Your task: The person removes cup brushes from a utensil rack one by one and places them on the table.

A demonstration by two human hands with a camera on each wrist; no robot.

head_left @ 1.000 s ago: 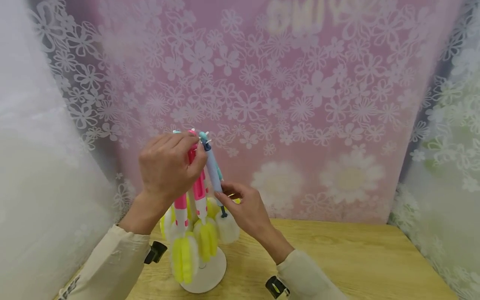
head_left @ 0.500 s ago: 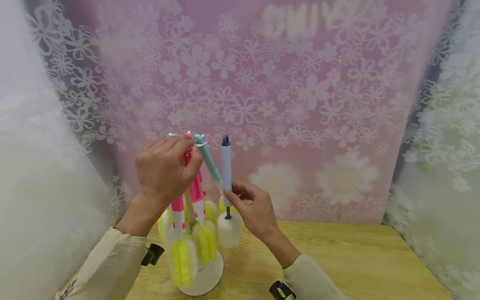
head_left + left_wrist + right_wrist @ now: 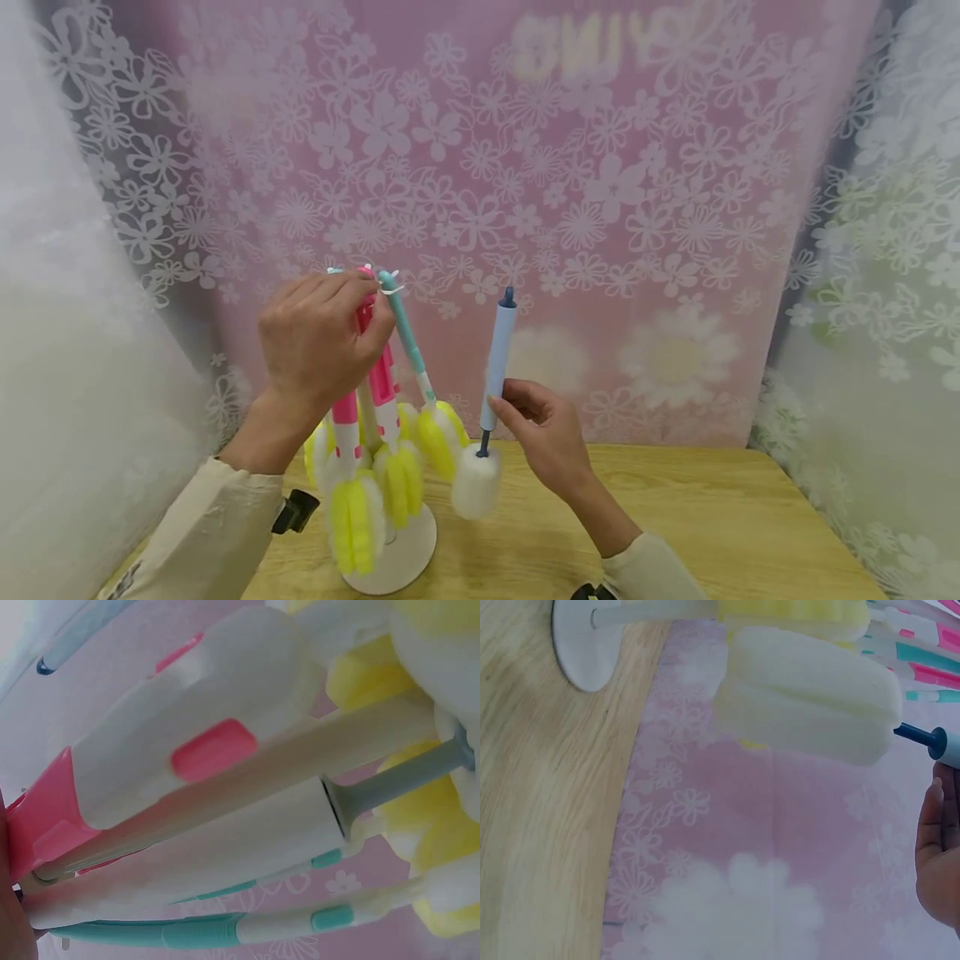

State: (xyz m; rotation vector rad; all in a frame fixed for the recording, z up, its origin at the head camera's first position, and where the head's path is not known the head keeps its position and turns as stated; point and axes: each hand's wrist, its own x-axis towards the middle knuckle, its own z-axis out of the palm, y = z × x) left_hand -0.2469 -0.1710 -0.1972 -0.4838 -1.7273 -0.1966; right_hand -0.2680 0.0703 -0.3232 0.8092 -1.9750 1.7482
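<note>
Pale-blue brush (image 3: 498, 358) — pinched low by right hand (image 3: 551, 437), sponge head (image 3: 476, 486) below; left hand (image 3: 322, 337) curled round top of stand (image 3: 411, 554)

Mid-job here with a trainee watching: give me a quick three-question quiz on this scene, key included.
1. Short answer: which hand holds the blue-handled brush?
2. True or false: the left hand is near the top of the stand.
3. Multiple choice: in the head view, the hanging brush nearest the held one has which handle colour? (a) black (b) teal (c) yellow

Key: 1. The right hand. 2. True. 3. b.
</note>
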